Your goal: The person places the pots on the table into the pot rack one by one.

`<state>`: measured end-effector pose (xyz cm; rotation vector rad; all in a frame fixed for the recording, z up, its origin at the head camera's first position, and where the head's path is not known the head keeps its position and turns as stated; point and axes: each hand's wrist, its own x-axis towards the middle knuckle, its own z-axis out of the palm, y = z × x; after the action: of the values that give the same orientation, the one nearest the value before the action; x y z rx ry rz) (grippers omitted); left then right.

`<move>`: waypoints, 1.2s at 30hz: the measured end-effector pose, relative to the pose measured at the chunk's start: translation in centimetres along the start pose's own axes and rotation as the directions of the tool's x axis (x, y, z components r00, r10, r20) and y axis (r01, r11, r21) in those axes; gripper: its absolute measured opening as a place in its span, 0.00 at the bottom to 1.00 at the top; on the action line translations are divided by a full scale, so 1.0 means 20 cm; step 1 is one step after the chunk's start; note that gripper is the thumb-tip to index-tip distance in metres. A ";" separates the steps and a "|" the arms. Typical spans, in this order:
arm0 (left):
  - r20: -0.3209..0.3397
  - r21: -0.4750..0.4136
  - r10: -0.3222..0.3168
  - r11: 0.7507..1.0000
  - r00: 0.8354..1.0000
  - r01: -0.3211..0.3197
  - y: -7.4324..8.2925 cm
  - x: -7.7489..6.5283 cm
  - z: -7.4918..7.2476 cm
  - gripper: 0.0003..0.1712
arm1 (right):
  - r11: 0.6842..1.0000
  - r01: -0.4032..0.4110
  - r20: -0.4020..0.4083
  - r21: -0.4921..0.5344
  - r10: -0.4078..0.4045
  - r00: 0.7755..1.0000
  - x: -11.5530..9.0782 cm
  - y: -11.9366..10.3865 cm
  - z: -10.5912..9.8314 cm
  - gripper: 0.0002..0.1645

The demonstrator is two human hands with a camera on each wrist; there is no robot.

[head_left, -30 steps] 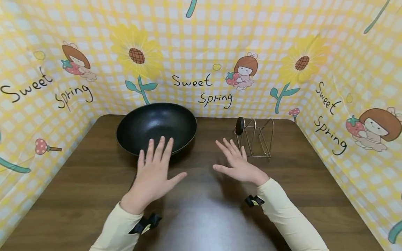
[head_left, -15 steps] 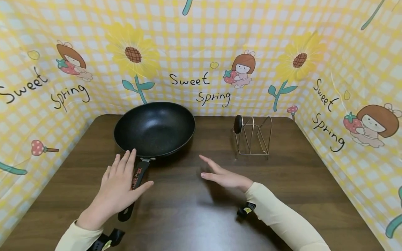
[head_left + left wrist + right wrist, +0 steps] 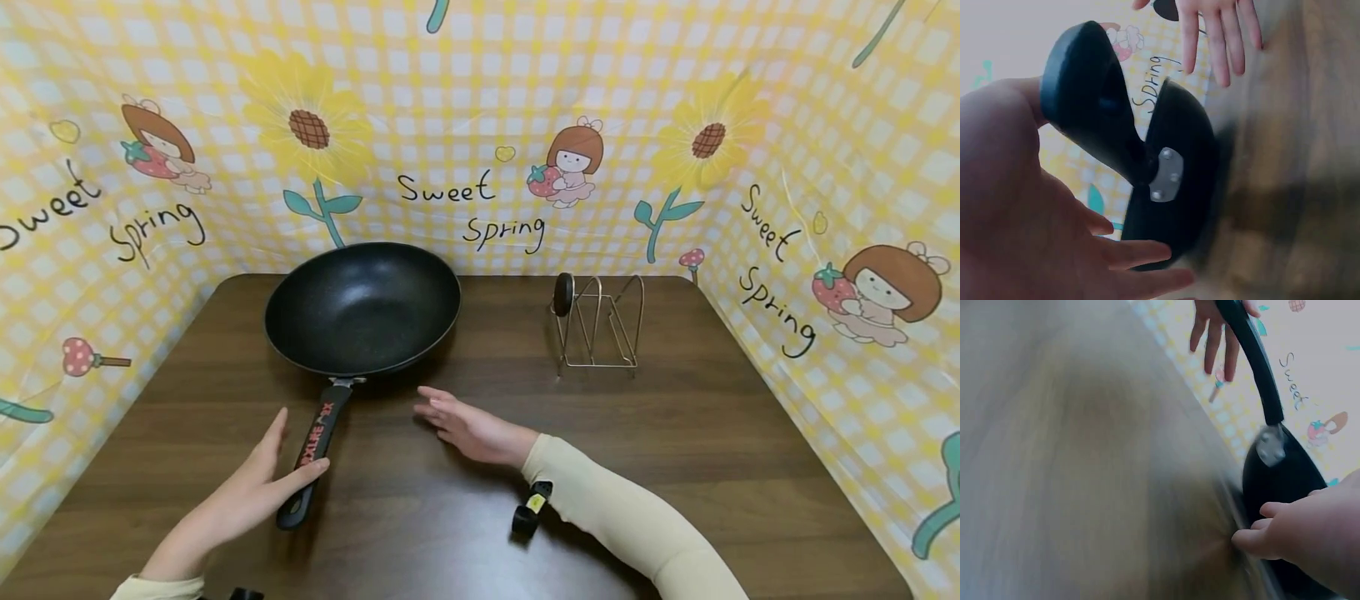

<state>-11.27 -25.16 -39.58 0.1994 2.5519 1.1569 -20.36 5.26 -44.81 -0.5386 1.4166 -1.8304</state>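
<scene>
A black wok [image 3: 363, 308] stands on the wooden table at the back left, its long black handle [image 3: 318, 442] with red lettering pointing toward me. My left hand [image 3: 240, 492] is beside the handle's near end, fingers extended and thumb overlapping the handle in the head view. In the left wrist view the handle [image 3: 1088, 87] rises between thumb and fingers, which are not curled round it. My right hand [image 3: 476, 427] is held over the table in front of the wok's right side, its fingers fairly straight and holding nothing.
A wire rack [image 3: 600, 325] with a round black knob-like disc [image 3: 564, 295] on its left side stands at the back right of the table [image 3: 675, 433]. A yellow checked cloth [image 3: 450, 108] with printed figures walls in the back and both sides.
My left hand has moved left and toward me, from in front of the wok to its handle. The right hand has moved left, away from the rack. Wok and rack stay put.
</scene>
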 end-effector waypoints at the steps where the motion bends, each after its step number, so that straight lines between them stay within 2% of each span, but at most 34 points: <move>1: 0.023 -0.027 -0.020 0.999 1.000 0.020 -0.01 0.00 0.00 0.59 | 0.999 -0.007 0.007 0.037 0.007 1.000 0.02 0.00 0.01 0.38; 4: 0.107 -0.127 -0.069 0.988 0.992 0.083 -0.03 0.01 0.01 0.56 | 0.991 -0.022 0.030 0.131 0.018 0.999 0.07 0.01 0.05 0.38; 7: 0.192 -0.233 -0.097 0.962 0.977 0.141 -0.07 0.00 0.01 0.51 | 0.980 -0.037 0.062 0.197 0.025 0.998 0.12 0.00 0.10 0.39; 9: 0.267 -0.326 -0.042 0.936 0.963 0.131 -0.11 0.01 0.01 0.47 | 0.970 -0.050 0.078 0.239 0.032 0.996 0.16 0.00 0.12 0.40; 10: 0.300 -0.383 0.005 0.916 0.954 0.115 -0.13 0.02 0.01 0.45 | 0.964 -0.056 0.083 0.259 0.036 0.996 0.18 0.00 0.14 0.41; 11: 0.337 -0.453 0.054 0.884 0.940 0.112 -0.16 0.02 0.00 0.44 | 0.958 -0.066 0.086 0.279 0.043 0.995 0.20 0.00 0.15 0.41; 12: 0.374 -0.535 0.118 0.838 0.920 0.110 -0.18 0.03 0.00 0.42 | 0.950 -0.076 0.089 0.301 0.051 0.995 0.22 0.00 0.16 0.41; 13: 0.411 -0.621 0.196 0.775 0.890 0.116 -0.20 0.03 0.00 0.38 | 0.943 -0.083 0.087 0.321 0.058 0.995 0.24 0.00 0.18 0.42; 15: 0.456 -0.769 0.355 0.619 0.816 0.160 -0.23 0.05 0.01 0.30 | 0.930 -0.103 0.083 0.354 0.078 0.993 0.27 0.00 0.21 0.42; 17: 0.466 -0.855 0.488 0.462 0.738 0.235 -0.25 0.06 0.03 0.29 | 0.916 -0.116 0.079 0.384 0.092 0.993 0.30 0.01 0.24 0.43; 18: 0.459 -0.878 0.551 0.399 0.697 0.263 -0.25 0.06 0.04 0.30 | 0.910 -0.119 0.078 0.397 0.096 0.992 0.31 0.01 0.25 0.43; 20: 0.430 -0.903 0.642 0.302 0.635 0.305 -0.26 0.07 0.07 0.36 | 0.901 -0.125 0.085 0.416 0.099 0.992 0.34 0.02 0.27 0.42; 22: 0.387 -0.917 0.699 0.228 0.602 0.326 -0.25 0.07 0.09 0.37 | 0.896 -0.123 0.096 0.426 0.090 0.991 0.36 0.02 0.30 0.41; 24: 0.350 -0.924 0.734 0.167 0.582 0.345 -0.25 0.08 0.11 0.37 | 0.892 -0.125 0.114 0.434 0.083 0.990 0.38 0.02 0.31 0.40; 26: 0.318 -0.926 0.758 0.120 0.569 0.358 -0.25 0.08 0.13 0.38 | 0.890 -0.128 0.133 0.438 0.076 0.988 0.41 0.02 0.33 0.41; 30: 0.271 -0.931 0.795 0.074 0.543 0.357 -0.25 0.08 0.16 0.41 | 0.887 -0.142 0.157 0.440 0.080 0.984 0.44 0.01 0.35 0.42; 32: 0.242 -0.935 0.807 0.046 0.539 0.351 -0.25 0.08 0.17 0.39 | 0.894 -0.156 0.185 0.419 0.085 0.979 0.47 0.01 0.36 0.43; 34: 0.208 -0.934 0.817 0.003 0.538 0.357 -0.25 0.08 0.19 0.34 | 0.903 -0.174 0.228 0.394 0.088 0.970 0.49 0.01 0.36 0.43; 36: 0.169 -0.936 0.820 -0.039 0.546 0.349 -0.25 0.09 0.21 0.31 | 0.906 -0.188 0.258 0.380 0.091 0.962 0.51 0.01 0.36 0.39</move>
<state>-11.34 -24.96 -46.33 0.7226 0.3133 2.1054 -21.57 -7.18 -43.98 -0.4115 0.8642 -1.8066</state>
